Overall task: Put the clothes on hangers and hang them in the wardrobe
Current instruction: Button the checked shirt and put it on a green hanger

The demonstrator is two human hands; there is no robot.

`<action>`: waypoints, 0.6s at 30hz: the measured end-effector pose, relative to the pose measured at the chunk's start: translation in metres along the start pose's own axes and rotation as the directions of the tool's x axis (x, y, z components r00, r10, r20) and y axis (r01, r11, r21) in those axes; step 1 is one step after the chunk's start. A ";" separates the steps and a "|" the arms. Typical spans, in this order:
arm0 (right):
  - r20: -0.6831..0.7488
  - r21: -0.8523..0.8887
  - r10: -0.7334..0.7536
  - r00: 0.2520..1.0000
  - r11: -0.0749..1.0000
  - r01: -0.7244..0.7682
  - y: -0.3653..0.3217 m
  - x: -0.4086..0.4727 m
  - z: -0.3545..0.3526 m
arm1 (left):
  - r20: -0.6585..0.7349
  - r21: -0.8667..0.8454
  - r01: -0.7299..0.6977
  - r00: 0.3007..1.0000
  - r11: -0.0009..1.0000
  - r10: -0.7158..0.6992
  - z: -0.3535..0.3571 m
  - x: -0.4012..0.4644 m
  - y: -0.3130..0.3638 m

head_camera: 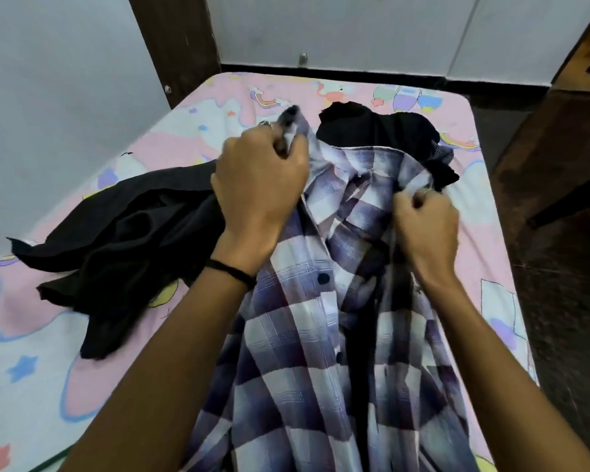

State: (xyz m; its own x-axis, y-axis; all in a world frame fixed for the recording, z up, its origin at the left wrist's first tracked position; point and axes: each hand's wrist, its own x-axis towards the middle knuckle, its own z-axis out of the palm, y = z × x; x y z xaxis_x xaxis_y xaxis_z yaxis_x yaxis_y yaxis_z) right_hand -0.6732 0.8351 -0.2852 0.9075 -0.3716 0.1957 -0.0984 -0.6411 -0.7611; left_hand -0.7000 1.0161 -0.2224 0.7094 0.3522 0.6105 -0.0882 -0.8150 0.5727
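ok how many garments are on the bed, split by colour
plaid, purple and white: 1, the plaid shirt, gripped by the left hand and right hand
black: 2, black garment at left, black garment at the far side
total: 3

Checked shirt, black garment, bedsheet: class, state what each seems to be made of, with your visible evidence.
Checked shirt: thin woven fabric, probably cotton or a blend; matte, soft creases, buttons.
Black garment: limp matte cloth, fibre unclear; it drapes in loose folds.
Bedsheet: smooth printed fabric, pink with cartoon shapes; fibre cannot be told.
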 end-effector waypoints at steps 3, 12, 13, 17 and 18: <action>-0.062 -0.032 -0.001 0.998 0.999 0.000 -0.005 0.012 -0.017 | 0.521 -0.121 0.021 0.852 0.992 0.046 0.005 0.004 0.011; 0.475 0.179 -0.300 0.827 0.953 0.244 0.026 -0.041 0.026 | 0.432 0.070 0.281 0.857 0.957 -0.283 0.035 -0.013 -0.061; 0.537 0.219 -0.272 0.799 0.959 0.179 0.021 -0.047 0.031 | 0.439 0.098 0.292 0.845 0.952 -0.304 0.042 -0.012 -0.066; 0.540 0.149 -0.299 0.787 0.954 0.260 0.024 -0.059 0.055 | 0.584 0.291 0.287 0.702 0.913 -0.407 0.048 -0.022 -0.106; 0.531 0.100 -0.277 0.801 0.959 0.265 0.026 -0.056 0.060 | 0.589 0.317 0.293 0.685 0.902 -0.429 0.045 -0.030 -0.117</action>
State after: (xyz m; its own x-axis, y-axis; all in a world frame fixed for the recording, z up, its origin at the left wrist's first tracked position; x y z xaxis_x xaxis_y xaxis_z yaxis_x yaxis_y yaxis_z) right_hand -0.7026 0.8793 -0.3531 0.9709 0.2366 0.0385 0.1867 -0.6459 -0.7402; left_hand -0.6796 1.0800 -0.3325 0.9355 0.3200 -0.1498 0.3497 -0.7780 0.5220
